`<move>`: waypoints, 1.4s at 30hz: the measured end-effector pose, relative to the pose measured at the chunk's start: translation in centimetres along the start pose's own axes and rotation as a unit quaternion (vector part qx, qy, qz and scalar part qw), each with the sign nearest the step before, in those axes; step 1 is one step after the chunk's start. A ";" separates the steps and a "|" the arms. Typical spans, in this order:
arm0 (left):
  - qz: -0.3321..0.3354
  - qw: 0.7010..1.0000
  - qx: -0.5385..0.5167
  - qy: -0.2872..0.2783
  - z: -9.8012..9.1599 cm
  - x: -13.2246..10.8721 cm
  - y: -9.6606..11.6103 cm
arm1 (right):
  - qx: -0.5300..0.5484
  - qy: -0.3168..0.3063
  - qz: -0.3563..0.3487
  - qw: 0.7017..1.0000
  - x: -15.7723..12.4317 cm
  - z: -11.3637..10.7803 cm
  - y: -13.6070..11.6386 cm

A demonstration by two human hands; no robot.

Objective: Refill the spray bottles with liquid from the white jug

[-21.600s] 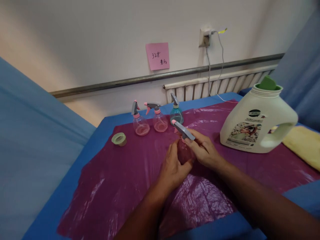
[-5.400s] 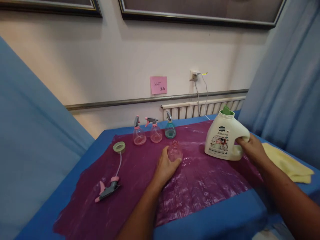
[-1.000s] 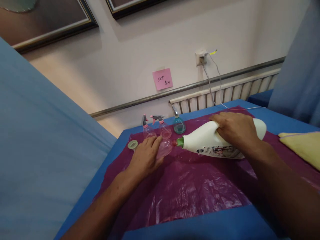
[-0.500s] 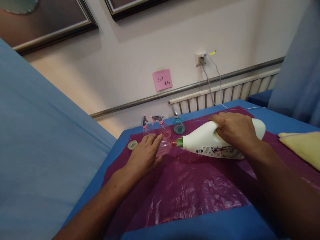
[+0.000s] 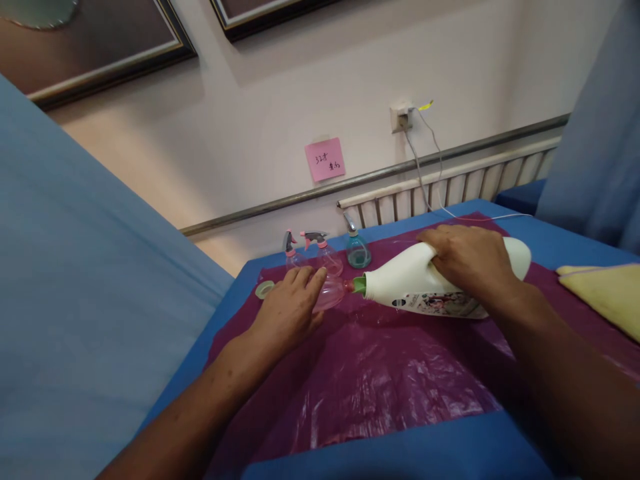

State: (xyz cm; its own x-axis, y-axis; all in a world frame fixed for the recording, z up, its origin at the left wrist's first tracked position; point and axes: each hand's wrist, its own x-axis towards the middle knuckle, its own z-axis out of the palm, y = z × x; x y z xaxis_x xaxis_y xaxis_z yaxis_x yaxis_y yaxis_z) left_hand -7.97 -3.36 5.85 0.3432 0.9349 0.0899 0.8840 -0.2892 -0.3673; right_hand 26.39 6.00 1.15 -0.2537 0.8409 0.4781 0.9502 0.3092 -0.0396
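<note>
Pink bottle [image 5: 329,295] tilts at 6 o'clock, the fingers of my left hand [image 5: 289,303] partly curled around it. My right hand [image 5: 467,257] grips the white jug [image 5: 400,275], upright seconds ago, now tipped from 3 o'clock, green spout [image 5: 359,285] at the bottle's mouth; pouring seems underway.

And here both arms are stretched forward, forearms bare: the left forearm [image 5: 205,393] angled in from the lower left, the right forearm [image 5: 565,360] from the lower right. The left hand [image 5: 293,300] is turned back uppermost, fingers bent forward, thumb set apart below them. Well across from it, the right hand [image 5: 467,257] is clenched tight, knuckles raised, fingers curled under and mostly hidden!
</note>
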 end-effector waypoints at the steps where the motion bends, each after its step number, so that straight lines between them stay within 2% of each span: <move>1: -0.002 1.000 0.005 -0.005 -0.1 0.0 0.1 | 0.000 0.000 -0.002 1.000 0.0 0.0 0.0; 20: 0.023 0.999 0.034 -0.015 -0.8 0.4 0.1 | 0.004 -0.005 -0.002 1.000 0.0 -0.2 -0.1; 42: 0.020 0.998 0.052 -0.036 -2.1 0.9 0.3 | 0.010 -0.003 0.005 1.000 0.1 -0.1 0.0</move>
State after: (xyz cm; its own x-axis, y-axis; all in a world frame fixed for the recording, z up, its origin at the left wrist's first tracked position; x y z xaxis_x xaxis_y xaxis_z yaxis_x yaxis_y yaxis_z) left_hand -6.69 -3.04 7.74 0.3509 0.9364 0.0082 0.8311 -0.3074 -0.4634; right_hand 26.36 6.03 1.31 -0.2457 0.8468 0.4717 0.9489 0.3096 -0.0616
